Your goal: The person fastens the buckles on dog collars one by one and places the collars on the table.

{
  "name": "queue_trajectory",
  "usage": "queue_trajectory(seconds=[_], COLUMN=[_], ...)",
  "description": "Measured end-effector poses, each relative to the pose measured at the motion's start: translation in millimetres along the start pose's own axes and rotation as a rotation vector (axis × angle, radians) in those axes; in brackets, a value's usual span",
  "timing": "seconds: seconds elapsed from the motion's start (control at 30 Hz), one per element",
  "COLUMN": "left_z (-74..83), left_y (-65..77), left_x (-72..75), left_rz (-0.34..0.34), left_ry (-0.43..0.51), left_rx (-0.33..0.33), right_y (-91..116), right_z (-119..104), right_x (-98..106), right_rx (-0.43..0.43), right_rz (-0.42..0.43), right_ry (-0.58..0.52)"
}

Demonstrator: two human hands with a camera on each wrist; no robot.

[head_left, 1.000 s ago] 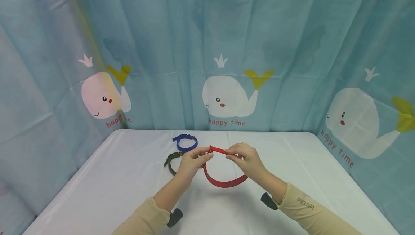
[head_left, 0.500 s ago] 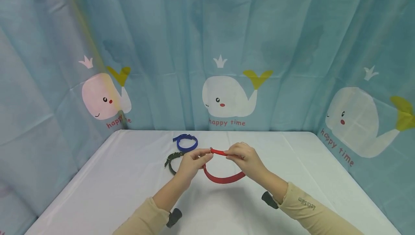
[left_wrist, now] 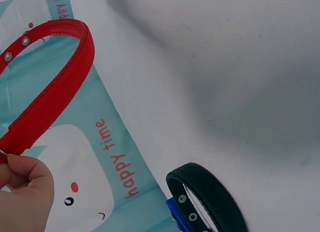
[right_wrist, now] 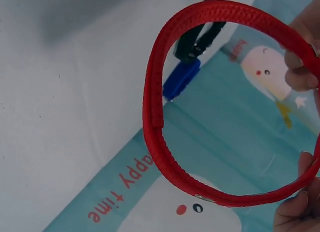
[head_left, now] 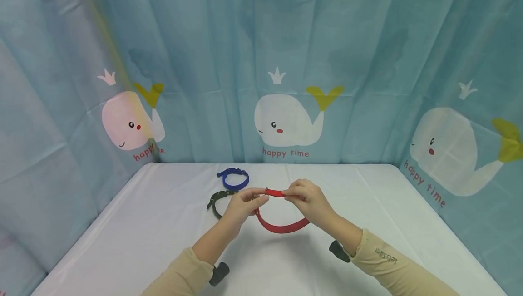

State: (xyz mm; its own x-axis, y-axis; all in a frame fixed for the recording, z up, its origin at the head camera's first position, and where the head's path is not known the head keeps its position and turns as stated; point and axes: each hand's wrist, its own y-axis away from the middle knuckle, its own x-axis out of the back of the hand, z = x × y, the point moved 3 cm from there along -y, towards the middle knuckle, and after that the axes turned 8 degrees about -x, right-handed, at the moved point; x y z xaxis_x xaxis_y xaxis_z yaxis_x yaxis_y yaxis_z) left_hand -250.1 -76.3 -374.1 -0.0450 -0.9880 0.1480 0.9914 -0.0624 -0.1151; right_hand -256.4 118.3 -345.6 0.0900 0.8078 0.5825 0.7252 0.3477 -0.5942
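A red collar is held up in a loop above the table by both hands. My left hand pinches its buckle end, where a metal ring shows at the fingertips. With thumb and fingers my right hand pinches the strap close to that ring, and a short red stretch spans the gap between the hands. Metal eyelets line part of the red collar in the left wrist view. In the right wrist view, the rounded loop of the red collar faces the camera, with fingers at the right edge.
A dark green collar lies on the white table, partly behind my left hand. Just beyond it lies a blue collar. A light blue whale-print curtain stands along the table's back and sides.
My right hand has shifted slightly left, toward the left hand. The red stretch between them looks shorter and more level. My left hand has hardly moved.
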Motion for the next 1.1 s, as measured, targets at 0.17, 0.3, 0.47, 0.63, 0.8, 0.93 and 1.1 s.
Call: queue_trajectory(seconds=[0.17,0.3,0.47,0.63,0.8,0.93,1.1], left_z=[0.4,0.3,0.4,0.1,0.0,2.1,4.4], left_y=[0.9,1.5,1.6,1.5,2.5,2.1,1.2], left_x=[-0.1,-1.6,-5.9,-8.5,-4.8,0.3,-1.2], left_rz=[-0.003,0.001,-0.011,-0.005,0.046,0.070,0.051], left_ry=[-0.045,-0.071,-0.038,-0.006,-0.027,-0.014,-0.014], left_rx=[-0.017,-0.032,-0.046,-0.056,-0.054,-0.068,-0.109], right_y=[1.8,2.0,1.5,1.0,4.4,10.6,11.4], right_z=[0.0,-1.8,-5.1,-4.5,2.8,13.1,13.9], right_x=[-0.4,-1.3,-4.7,-6.5,-5.5,-2.4,-4.2], right_rx=[-0.050,-0.028,-0.018,-0.092,-0.141,-0.161,-0.133], right_rz=[-0.019,-0.018,-0.023,-0.010,-0.046,-0.053,-0.052], right_ry=[-0.024,-0.047,-0.075,-0.087,-0.077,-0.090,-0.155])
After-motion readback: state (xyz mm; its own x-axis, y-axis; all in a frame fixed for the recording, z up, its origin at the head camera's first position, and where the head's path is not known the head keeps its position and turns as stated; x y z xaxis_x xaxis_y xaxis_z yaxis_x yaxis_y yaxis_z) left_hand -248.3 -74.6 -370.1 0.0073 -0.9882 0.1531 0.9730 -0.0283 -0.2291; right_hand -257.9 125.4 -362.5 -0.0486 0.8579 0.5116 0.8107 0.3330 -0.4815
